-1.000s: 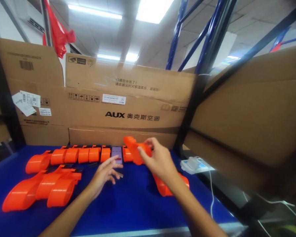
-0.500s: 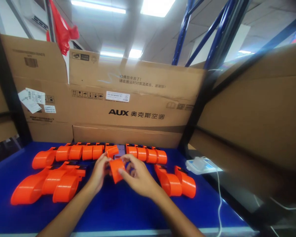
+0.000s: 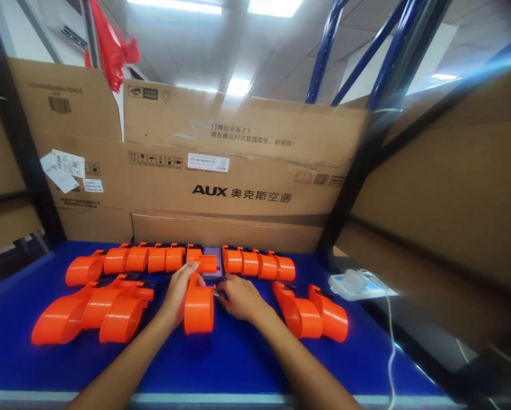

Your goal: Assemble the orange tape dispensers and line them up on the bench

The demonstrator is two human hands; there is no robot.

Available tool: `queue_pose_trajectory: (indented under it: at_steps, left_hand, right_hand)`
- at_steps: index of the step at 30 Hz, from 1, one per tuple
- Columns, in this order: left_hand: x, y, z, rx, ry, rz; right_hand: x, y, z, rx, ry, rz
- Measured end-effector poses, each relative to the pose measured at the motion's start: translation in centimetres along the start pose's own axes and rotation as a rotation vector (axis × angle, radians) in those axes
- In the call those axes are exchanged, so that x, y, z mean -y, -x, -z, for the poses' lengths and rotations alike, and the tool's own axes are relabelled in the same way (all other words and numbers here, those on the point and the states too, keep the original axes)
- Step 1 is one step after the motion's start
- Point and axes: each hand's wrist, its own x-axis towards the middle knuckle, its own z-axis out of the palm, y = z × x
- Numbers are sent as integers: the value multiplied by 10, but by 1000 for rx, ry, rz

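The blue desk (image 3: 247, 359) is walled behind by an AUX cardboard box (image 3: 238, 171) and at the right by more cardboard, leaving bare cloth only toward its near edge. An orange tape dispenser (image 3: 199, 307) stands at mid-desk between both hands: the left hand (image 3: 179, 293) grips its left side, the right hand (image 3: 237, 297) pinches its right edge. It is glossy moulded plastic, round-bodied. A row of like dispensers (image 3: 153, 259) lines the back around a phone (image 3: 213, 263); others (image 3: 310, 313) lie right.

bare blue tabletop (image 3: 247, 364) toward the camera; orange parts (image 3: 259, 265) and cardboard box (image 3: 238, 188) block the far side
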Motion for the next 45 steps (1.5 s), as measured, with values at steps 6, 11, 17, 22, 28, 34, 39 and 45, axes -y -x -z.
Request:
queue_pose_trajectory:
  at_steps: [6, 11, 17, 22, 28, 34, 39, 45]
  left_hand:
    - [8, -2, 3, 65, -55, -46]
    - [14, -3, 3, 98, -64, 14]
    - [14, -2, 3, 103, -66, 16]
    - [13, 1, 1, 108, -53, 67]
    - [13, 2, 0, 125, -38, 72]
    - [11, 4, -1, 135, -44, 43]
    - [9, 4, -2, 123, -42, 38]
    - [8, 5, -3, 128, -37, 48]
  right_hand:
    - [-7, -13, 2, -59, -28, 1]
    - [-24, -11, -6, -160, -580, -73]
    - [-39, -10, 1, -446, -1124, -81]
    - [-36, -9, 5, -497, -1312, -137]
    - [-31, -8, 3, -456, -1346, -147]
    - [-33, -7, 5, -457, -1380, -147]
    - [-32, -6, 5, -456, -1391, -142]
    - [-28, -6, 4, -461, -1361, -148]
